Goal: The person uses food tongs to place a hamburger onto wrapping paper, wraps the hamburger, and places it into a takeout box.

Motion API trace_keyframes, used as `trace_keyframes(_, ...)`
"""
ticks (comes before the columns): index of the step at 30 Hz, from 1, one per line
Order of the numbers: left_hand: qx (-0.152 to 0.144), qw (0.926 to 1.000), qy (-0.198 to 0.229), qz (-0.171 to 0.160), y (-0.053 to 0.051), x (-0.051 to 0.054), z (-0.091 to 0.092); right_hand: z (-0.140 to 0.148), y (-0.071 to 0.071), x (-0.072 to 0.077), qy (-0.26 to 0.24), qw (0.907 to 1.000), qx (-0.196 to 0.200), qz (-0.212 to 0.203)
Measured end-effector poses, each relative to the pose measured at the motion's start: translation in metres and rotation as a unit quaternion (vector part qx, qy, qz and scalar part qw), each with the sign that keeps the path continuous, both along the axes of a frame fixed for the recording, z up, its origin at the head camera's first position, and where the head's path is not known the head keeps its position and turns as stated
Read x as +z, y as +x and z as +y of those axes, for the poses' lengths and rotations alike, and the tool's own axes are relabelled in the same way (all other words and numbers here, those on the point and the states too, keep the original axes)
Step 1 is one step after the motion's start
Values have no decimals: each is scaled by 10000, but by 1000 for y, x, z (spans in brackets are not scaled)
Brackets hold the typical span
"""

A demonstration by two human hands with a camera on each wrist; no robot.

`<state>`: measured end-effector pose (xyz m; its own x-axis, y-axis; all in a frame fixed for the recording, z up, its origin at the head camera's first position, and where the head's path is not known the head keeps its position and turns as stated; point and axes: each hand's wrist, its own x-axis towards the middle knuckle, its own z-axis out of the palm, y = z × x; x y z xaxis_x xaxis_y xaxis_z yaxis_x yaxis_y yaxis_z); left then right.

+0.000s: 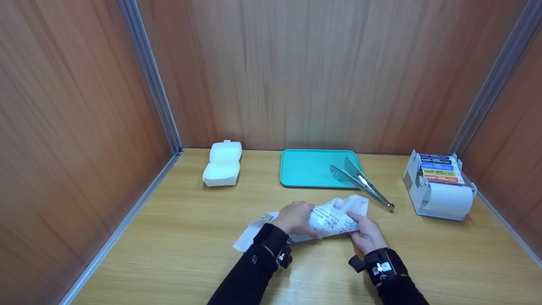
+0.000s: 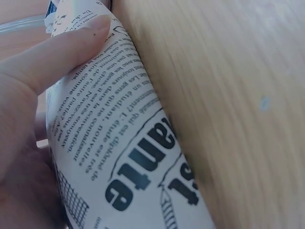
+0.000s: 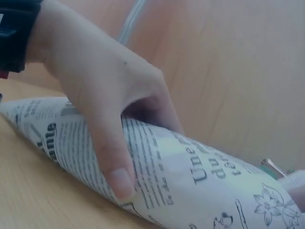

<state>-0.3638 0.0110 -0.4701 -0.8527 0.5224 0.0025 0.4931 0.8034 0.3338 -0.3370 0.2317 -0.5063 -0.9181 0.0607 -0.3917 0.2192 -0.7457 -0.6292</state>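
A newspaper-printed sheet of wrapping paper [image 1: 331, 221] lies rolled into a tapered bundle near the middle of the table; whatever may be inside is hidden. My left hand [image 1: 295, 217] grips the bundle from above, thumb on the near side and fingers over the far side, as the right wrist view shows with the left hand [image 3: 105, 90] across the printed paper [image 3: 200, 167]. At the bundle's right end, my right hand [image 1: 367, 235] pinches the paper, thumb on top and fingers underneath. In the left wrist view the left thumb [image 2: 71, 52] presses along the printed paper [image 2: 109, 124].
Behind the bundle lies a turquoise tray [image 1: 313, 167], with metal tongs [image 1: 369, 186] resting over its front right corner. An open white foam box [image 1: 222, 165] stands at the back left. To the right is a white dispenser [image 1: 440, 186] with a roll and coloured labels. Wooden panels surround the table.
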Motion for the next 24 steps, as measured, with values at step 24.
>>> trace_keyframes(24, 149, 9996, -169, 177, 4, -1, 3, -29, 21, 0, 775, 9929, -226, 868)
